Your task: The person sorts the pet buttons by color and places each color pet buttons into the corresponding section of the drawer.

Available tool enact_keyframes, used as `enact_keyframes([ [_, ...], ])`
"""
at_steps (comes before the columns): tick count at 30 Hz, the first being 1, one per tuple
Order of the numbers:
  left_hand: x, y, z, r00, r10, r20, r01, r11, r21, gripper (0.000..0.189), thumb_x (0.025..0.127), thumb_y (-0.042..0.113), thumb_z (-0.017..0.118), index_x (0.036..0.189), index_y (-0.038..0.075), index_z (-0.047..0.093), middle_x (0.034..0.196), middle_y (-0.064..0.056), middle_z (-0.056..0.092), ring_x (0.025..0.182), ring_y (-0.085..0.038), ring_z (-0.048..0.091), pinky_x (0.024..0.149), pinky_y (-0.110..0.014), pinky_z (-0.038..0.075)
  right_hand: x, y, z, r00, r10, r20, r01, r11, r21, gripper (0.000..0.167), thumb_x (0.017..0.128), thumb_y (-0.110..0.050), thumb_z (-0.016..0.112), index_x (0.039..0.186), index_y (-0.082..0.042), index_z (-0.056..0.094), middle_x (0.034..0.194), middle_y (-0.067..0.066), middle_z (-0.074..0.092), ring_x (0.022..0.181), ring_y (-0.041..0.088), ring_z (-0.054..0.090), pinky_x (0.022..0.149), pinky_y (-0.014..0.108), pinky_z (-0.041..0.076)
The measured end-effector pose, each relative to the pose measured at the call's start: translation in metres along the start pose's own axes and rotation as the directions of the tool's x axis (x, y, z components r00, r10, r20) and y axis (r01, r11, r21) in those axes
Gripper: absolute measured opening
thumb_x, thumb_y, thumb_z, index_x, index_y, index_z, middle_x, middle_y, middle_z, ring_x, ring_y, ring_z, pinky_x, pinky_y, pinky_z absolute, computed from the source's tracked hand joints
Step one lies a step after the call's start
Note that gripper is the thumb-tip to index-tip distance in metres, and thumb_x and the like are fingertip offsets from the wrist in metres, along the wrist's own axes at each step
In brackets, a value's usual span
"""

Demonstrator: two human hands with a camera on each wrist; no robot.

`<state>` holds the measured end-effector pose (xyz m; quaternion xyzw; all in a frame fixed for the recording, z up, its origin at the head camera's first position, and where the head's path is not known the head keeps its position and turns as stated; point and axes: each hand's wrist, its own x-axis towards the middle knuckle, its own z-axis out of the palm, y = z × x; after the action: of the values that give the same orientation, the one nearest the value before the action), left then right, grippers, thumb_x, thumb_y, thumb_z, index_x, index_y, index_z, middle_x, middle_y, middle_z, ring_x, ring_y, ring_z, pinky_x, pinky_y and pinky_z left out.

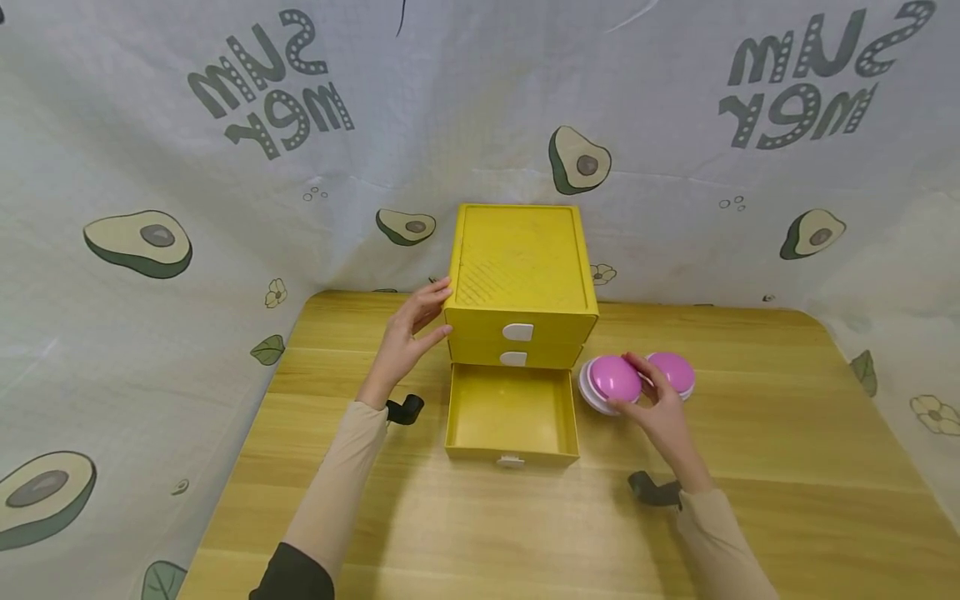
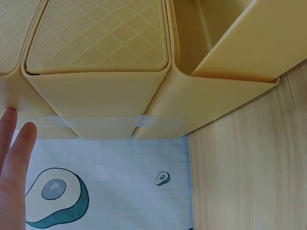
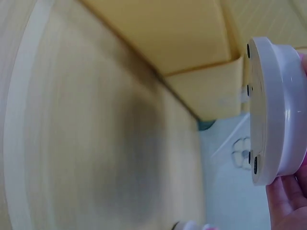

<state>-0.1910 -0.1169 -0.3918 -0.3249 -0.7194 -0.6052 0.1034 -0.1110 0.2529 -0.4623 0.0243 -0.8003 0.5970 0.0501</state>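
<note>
A yellow drawer box (image 1: 517, 250) with three drawers stands at the back of the table, its bottom drawer (image 1: 513, 457) pulled out, with nothing visible inside. My left hand (image 1: 401, 346) is at the box's left side, fingers extended with the tips right by the wall. In the left wrist view two fingers (image 2: 19, 153) show close to that wall. My right hand (image 1: 663, 412) grips a pink-domed push button (image 1: 615, 377) with a white base, right of the box. The right wrist view shows its white underside (image 3: 259, 110) tilted up off the table. A second pink-domed button (image 1: 675, 372) sits beside it.
The wooden table (image 1: 787, 417) reaches out to both sides of the box. Behind it hangs a pale sheet (image 1: 480, 100) printed with avocados and lettering. Black wrist mounts (image 1: 405, 409) stick out by both wrists.
</note>
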Motion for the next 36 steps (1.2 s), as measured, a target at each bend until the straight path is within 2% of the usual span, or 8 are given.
enact_keyframes([
  [3, 0.0, 0.0, 0.0, 1.0, -0.001, 0.002, 0.001, 1.0, 0.001, 0.044, 0.086, -0.015, 0.06, 0.128, -0.011, 0.049, 0.143, -0.025, 0.039, 0.127, -0.037, 0.044, 0.103, -0.051, 0.04, -0.004, -0.008, 0.002, 0.999, -0.046, -0.003, 0.046, 0.999, 0.013, 0.071, 0.08, 0.008, 0.071, 0.142, 0.007, 0.036, 0.142, 0.026, 0.038, 0.122, 0.005, 0.042, 0.1, 0.012, 0.037],
  [6, -0.001, 0.0, 0.001, 1.0, -0.002, 0.001, 0.002, 1.0, -0.003, 0.044, 0.086, -0.016, 0.06, 0.128, -0.011, 0.049, 0.143, -0.025, 0.04, 0.127, -0.036, 0.044, 0.103, -0.051, 0.04, -0.009, -0.016, 0.004, 0.997, -0.074, 0.002, 0.074, 0.997, 0.013, 0.07, 0.079, 0.009, 0.072, 0.141, 0.007, 0.038, 0.141, 0.025, 0.041, 0.121, 0.001, 0.042, 0.099, 0.01, 0.036],
  [15, -0.003, 0.0, 0.001, 1.0, -0.012, -0.006, 0.012, 1.0, -0.01, 0.045, 0.086, -0.014, 0.061, 0.129, -0.011, 0.049, 0.143, -0.025, 0.039, 0.128, -0.038, 0.043, 0.102, -0.054, 0.039, -0.021, -0.036, 0.013, 0.994, -0.101, 0.036, 0.1, 0.995, 0.015, 0.071, 0.077, 0.008, 0.074, 0.14, 0.004, 0.042, 0.14, 0.014, 0.047, 0.122, 0.004, 0.043, 0.098, 0.01, 0.037],
  [22, -0.003, 0.0, 0.002, 1.0, 0.001, -0.008, -0.001, 1.0, -0.004, 0.045, 0.085, -0.015, 0.061, 0.129, -0.011, 0.049, 0.143, -0.025, 0.038, 0.128, -0.037, 0.043, 0.102, -0.053, 0.04, -0.024, -0.046, 0.029, 0.985, -0.154, 0.082, 0.152, 0.988, 0.033, 0.071, 0.074, 0.01, 0.076, 0.138, 0.003, 0.045, 0.137, 0.019, 0.047, 0.122, 0.008, 0.045, 0.103, 0.013, 0.033],
  [28, -0.002, -0.002, 0.002, 1.0, 0.013, -0.006, -0.013, 1.0, -0.009, 0.045, 0.085, -0.016, 0.06, 0.128, -0.011, 0.049, 0.143, -0.026, 0.039, 0.128, -0.036, 0.044, 0.102, -0.054, 0.04, -0.023, -0.053, 0.045, 0.984, -0.14, 0.114, 0.138, 0.99, 0.021, 0.07, 0.075, 0.004, 0.078, 0.138, 0.0, 0.046, 0.138, 0.016, 0.047, 0.125, 0.02, 0.043, 0.106, 0.015, 0.031],
  [32, 0.0, -0.005, 0.001, 1.0, 0.016, -0.006, -0.017, 1.0, -0.014, 0.045, 0.085, -0.016, 0.061, 0.129, -0.011, 0.048, 0.143, -0.026, 0.039, 0.127, -0.037, 0.044, 0.101, -0.054, 0.04, -0.019, -0.055, 0.055, 0.982, -0.137, 0.132, 0.137, 0.99, 0.009, 0.07, 0.075, 0.001, 0.079, 0.138, -0.003, 0.047, 0.138, 0.013, 0.048, 0.128, 0.028, 0.042, 0.112, 0.029, 0.027],
  [36, 0.001, -0.007, 0.0, 1.0, 0.015, -0.004, -0.015, 1.0, -0.016, 0.045, 0.085, -0.015, 0.061, 0.129, -0.011, 0.048, 0.143, -0.026, 0.038, 0.127, -0.038, 0.044, 0.102, -0.054, 0.04, -0.016, -0.058, 0.066, 0.977, -0.164, 0.138, 0.163, 0.987, 0.016, 0.07, 0.074, 0.001, 0.08, 0.136, -0.003, 0.05, 0.136, 0.013, 0.05, 0.127, 0.03, 0.044, 0.112, 0.044, 0.026],
])
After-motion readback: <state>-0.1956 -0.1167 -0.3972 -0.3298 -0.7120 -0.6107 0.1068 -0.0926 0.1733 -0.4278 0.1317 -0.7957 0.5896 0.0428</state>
